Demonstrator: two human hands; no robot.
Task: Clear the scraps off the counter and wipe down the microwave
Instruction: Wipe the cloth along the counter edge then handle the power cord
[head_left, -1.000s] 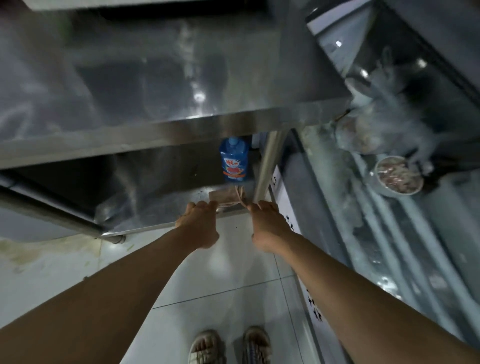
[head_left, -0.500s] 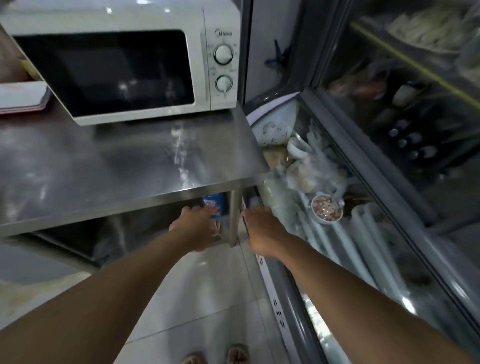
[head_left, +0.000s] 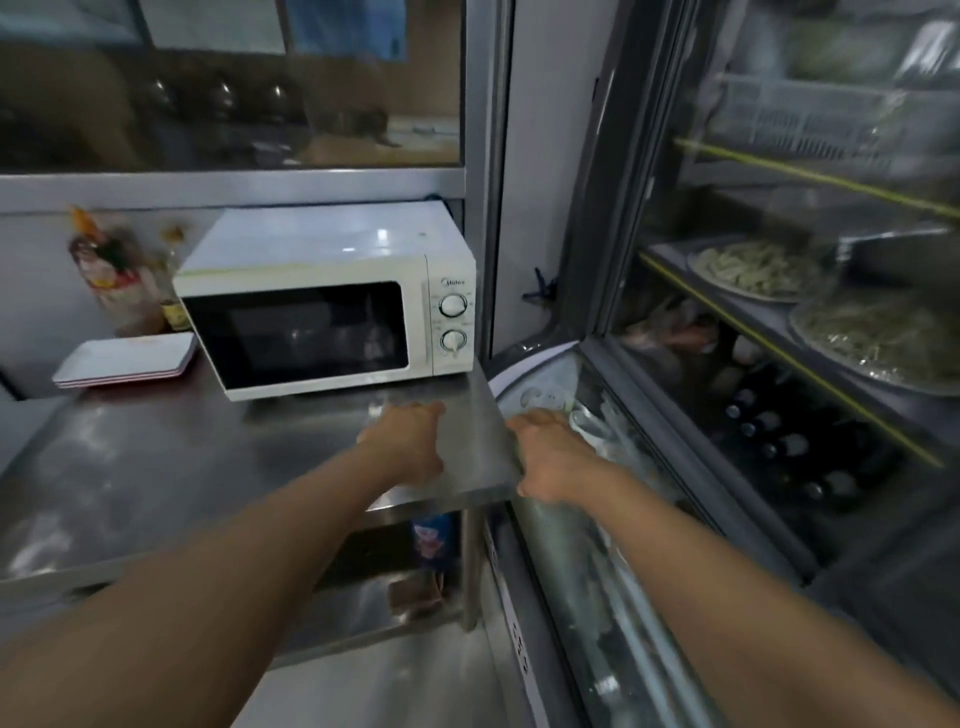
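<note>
Hands (head_left: 410, 441) (head_left: 550, 457) over shiny steel counter (head_left: 156, 467) nr boxy white microwave (head_left: 332, 312); grip state unclear.

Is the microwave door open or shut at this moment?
Shut. The microwave door sits flush with the white front and control panel, its dark window facing the camera, no gap visible. Neither hand touches it.

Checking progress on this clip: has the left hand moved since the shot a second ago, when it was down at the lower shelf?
Yes. The left hand has come up from the lower shelf and is now over the steel counter, near its front right corner, below the microwave.
</note>
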